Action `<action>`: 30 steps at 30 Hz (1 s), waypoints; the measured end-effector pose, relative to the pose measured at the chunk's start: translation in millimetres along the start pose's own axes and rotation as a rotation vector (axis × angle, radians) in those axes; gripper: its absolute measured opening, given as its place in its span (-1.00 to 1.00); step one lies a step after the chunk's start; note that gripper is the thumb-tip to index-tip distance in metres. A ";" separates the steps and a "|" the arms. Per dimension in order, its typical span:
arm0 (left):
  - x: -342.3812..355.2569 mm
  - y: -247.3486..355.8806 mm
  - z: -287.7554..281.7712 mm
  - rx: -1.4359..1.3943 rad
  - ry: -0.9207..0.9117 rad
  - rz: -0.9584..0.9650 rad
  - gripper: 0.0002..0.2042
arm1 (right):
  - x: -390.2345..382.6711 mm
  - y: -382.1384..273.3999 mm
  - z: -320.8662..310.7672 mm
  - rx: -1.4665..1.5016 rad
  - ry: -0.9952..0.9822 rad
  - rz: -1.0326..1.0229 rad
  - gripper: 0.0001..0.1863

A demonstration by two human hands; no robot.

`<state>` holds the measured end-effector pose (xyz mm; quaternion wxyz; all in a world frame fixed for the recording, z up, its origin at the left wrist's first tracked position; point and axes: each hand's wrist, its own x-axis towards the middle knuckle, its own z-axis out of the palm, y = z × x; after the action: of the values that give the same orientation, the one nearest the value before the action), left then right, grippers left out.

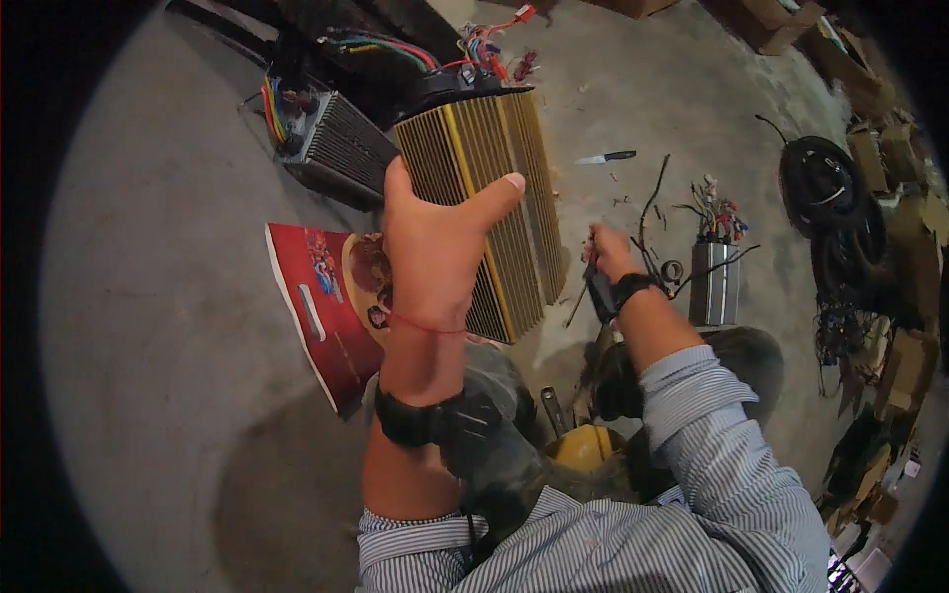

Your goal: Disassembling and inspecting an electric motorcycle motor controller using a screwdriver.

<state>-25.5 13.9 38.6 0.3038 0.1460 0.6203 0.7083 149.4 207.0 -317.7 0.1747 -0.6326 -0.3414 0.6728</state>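
Note:
My left hand [435,237] is clasped on a large gold finned controller box [509,208]. Its thumb lies over the fins, while the other fingers are mostly hidden at the box's left side. Coloured wires [484,49] with a red connector come out of the far end of the box. Right of it, my right hand [613,252] is closed around a dark hand tool [599,293], whose exact kind does not show. A smaller grey finned box [346,143] with coloured leads is just left of the gold one.
A red printed bag [321,331] lies on the left. Beyond my right hand are a knife [606,157], a silver wired box [714,285], a roll of black tape [672,271] and wire scraps. Black cable coils [825,188] and cardboard boxes [905,371] line the right.

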 end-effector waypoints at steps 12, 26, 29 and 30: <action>-26.2 7.0 -3.5 -0.105 -0.061 0.027 -0.48 | -322.2 -278.1 -3.6 0.521 -0.187 -0.739 -0.79; -53.5 -15.7 0.6 -0.280 -0.058 -0.078 -0.52 | -344.9 -236.4 -17.6 0.793 -0.516 -0.936 -0.81; -55.4 -27.4 4.1 -0.238 -0.063 -0.096 -0.54 | -338.4 -224.0 -20.2 0.737 -0.549 -1.006 -0.81; -56.1 -28.1 4.5 -0.222 -0.075 -0.098 -0.56 | -336.5 -221.7 -20.7 0.726 -0.558 -1.036 -0.80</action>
<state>27.5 -15.6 21.7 0.3756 0.1073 0.5325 0.7509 172.5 143.9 80.2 0.5801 -0.0928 -0.3847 0.7120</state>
